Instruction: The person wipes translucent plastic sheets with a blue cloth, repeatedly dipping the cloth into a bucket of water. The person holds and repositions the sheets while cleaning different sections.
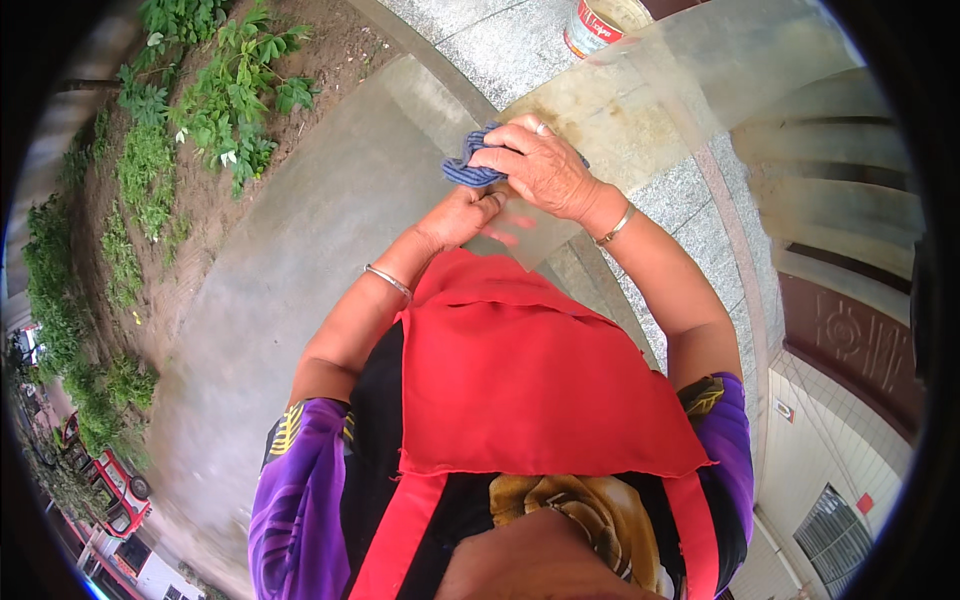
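Observation:
A clear, slightly cloudy sheet [630, 112], glass or plastic, stretches from before my chest to the upper right. My left hand [461, 216] grips its near end, thumb on top; blurred fingers show through the sheet. Just above it, my right hand [544, 166] holds a bunched blue striped cloth [476, 159] against the sheet. The cloth hangs past the sheet's left side, and its underside is hidden. The red apron [532, 367] on my front lies close below both hands.
A paint bucket [592, 31] stands on the speckled paving at the top. Smooth concrete [300, 247] and a planted soil bed [225, 112] lie left. A brown carved panel [847, 330] and a pale tiled wall [817, 420] are at right. A red vehicle [120, 495] is far lower left.

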Demonstrator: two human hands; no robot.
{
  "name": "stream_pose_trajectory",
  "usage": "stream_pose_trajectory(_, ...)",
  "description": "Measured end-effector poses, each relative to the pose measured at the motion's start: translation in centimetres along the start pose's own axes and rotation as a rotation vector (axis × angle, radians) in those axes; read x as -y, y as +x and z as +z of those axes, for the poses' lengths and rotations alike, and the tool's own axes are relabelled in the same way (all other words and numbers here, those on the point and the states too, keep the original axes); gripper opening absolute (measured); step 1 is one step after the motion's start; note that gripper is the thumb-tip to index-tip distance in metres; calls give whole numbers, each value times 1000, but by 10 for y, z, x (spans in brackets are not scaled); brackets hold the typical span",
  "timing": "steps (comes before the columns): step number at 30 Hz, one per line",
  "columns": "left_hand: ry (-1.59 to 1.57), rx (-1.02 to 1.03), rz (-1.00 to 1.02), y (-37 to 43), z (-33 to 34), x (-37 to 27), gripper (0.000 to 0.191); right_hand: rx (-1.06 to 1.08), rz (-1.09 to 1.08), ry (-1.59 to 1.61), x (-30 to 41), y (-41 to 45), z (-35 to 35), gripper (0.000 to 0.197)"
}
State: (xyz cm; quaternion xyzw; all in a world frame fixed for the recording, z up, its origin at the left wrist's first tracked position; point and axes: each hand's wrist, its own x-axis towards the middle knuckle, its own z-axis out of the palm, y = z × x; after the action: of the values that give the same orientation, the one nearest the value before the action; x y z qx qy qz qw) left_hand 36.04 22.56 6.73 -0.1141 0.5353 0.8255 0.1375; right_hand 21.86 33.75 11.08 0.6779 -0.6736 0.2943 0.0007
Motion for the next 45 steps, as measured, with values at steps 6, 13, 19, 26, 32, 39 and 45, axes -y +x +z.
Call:
stream_pose_trajectory(6,40,61,16,-10,13,-14,69,45,54,-345,-79,-11,-28,32)
stream_pose_trajectory(13,-38,89,36,-18,10,-5,72,-25,607,-913,-157,-61,-116,27)
stream_pose_trajectory(19,-17,126,29,-12,13,-8,69,113,949,-604,-159,-55,-92,32)
stream_pose_trajectory(26,36,114,-43,-5,10,3,62,221,859,121,-47,-6,5,31)
stream_pose_trajectory(32,-33,-42,-77,-6,-6,36,57,59,315,143,20,-6,28,28)
stream_pose_trajectory(39,-65,-10,-32,-6,13,19,49,151,-49,-160,-7,-18,7,33)
stream_pose_trajectory(45,-93,-20,-9,-6,15,7,67,251,-32,-443,-57,-30,-25,16)
